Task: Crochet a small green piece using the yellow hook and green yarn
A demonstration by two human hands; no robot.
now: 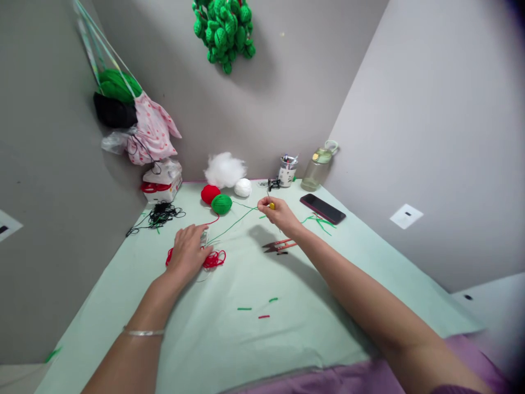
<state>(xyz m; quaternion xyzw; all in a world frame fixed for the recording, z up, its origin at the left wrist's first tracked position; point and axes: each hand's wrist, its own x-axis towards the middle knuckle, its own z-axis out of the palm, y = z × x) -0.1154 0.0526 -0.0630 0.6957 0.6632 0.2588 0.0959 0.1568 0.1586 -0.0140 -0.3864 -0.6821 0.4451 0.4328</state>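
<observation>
Two bare hands reach over the pale green table (213, 345) in my remote view: the left hand (187, 251), thumb apart from its fingers, rests near left; the right hand (283, 214), farther right, pinches green yarn. Loose red yarn (214, 259) bunches under the left, probably pinned there. Far left of centre, the green ball (222, 204) looks neatly wound. One thin strand (232, 226) spans both hands, likely for tension; a small yellow piece (272, 206) shows at the right fingers
</observation>
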